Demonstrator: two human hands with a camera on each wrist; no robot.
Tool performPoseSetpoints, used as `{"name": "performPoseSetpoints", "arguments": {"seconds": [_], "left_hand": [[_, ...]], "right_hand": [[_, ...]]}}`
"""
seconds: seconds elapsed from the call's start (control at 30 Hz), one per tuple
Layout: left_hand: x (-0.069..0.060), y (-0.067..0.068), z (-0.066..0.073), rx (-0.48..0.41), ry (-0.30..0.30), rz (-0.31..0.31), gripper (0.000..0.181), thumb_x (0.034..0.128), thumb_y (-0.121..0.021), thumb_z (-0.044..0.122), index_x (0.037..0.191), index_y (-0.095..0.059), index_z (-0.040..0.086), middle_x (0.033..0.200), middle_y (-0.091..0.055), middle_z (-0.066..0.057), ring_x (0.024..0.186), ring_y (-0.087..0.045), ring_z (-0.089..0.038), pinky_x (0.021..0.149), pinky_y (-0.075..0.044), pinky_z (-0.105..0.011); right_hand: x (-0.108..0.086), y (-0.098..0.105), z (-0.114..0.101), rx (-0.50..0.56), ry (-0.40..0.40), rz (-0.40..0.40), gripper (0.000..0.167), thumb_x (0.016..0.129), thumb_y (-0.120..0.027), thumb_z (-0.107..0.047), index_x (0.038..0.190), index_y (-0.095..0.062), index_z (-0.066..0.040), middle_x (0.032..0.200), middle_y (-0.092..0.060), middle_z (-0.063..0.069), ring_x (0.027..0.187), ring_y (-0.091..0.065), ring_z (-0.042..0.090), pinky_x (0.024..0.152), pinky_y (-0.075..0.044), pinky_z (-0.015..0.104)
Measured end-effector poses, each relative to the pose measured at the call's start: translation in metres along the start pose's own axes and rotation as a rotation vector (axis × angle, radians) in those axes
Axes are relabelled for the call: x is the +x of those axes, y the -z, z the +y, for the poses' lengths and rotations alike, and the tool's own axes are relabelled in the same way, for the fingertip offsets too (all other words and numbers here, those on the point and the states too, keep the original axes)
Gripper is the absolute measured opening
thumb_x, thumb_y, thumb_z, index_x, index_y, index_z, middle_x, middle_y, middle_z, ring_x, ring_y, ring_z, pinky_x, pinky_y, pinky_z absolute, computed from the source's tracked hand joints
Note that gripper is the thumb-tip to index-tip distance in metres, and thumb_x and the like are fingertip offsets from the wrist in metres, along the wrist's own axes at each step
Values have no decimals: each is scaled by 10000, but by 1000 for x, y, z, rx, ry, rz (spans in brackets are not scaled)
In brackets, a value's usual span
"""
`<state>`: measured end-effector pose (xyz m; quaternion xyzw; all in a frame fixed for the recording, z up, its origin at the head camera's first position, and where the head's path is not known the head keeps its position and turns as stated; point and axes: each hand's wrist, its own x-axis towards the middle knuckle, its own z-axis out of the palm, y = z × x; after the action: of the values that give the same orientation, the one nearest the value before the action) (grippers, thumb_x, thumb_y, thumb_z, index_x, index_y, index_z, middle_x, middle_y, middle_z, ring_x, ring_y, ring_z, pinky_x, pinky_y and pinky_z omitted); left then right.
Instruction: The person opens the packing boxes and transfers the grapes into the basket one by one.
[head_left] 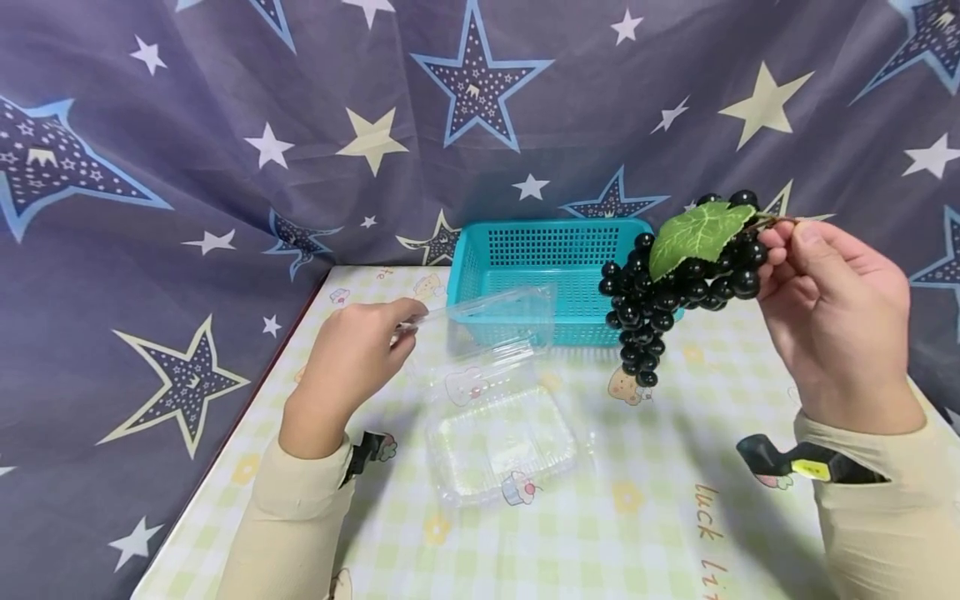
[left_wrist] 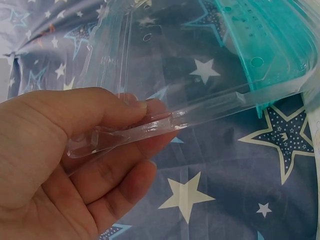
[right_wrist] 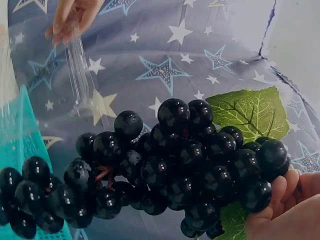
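A bunch of black grapes point(head_left: 637, 308) with a green leaf point(head_left: 697, 237) hangs from my right hand point(head_left: 840, 308), whose thumb and fingers pinch its stem above the table. In the right wrist view the grapes point(right_wrist: 185, 170) fill the middle, with the right hand point(right_wrist: 285, 210) at their lower right end. My left hand point(head_left: 360, 358) pinches the edge of the raised lid of a clear plastic box; the left wrist view shows thumb and fingers on the lid's rim point(left_wrist: 210, 112). The box's clear base point(head_left: 502, 442) lies on the table, below and right of the left hand.
A turquoise plastic basket point(head_left: 562, 242) stands at the back of the table, partly behind the lid and the grapes. A checked cloth point(head_left: 600, 542) covers the table. Dark fabric with stars point(head_left: 300, 192) hangs behind and at the sides.
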<state>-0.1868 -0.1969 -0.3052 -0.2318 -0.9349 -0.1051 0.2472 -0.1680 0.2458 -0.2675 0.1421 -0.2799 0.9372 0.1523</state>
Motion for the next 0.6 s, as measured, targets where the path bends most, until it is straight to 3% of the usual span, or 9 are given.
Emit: {"name": "performPoseSetpoints", "arguments": {"seconds": [0.3, 0.6], "left_hand": [[0, 0, 1, -6, -2, -4, 241, 906, -687, 56, 1097, -771, 175, 890, -786, 15, 691, -705, -182, 605, -528, -426], [0, 1, 1, -2, -4, 1, 236, 902, -693, 58, 1094, -772, 172, 891, -785, 17, 682, -693, -175, 616, -531, -427]], "right_hand": [[31, -14, -4, -103, 91, 38, 145, 957, -599, 139, 1036, -629, 257, 897, -709, 280, 697, -677, 282, 625, -585, 310], [53, -23, -1, -102, 83, 49, 149, 944, -625, 135, 1033, -636, 253, 895, -715, 278, 671, -672, 279, 604, -570, 304]]}}
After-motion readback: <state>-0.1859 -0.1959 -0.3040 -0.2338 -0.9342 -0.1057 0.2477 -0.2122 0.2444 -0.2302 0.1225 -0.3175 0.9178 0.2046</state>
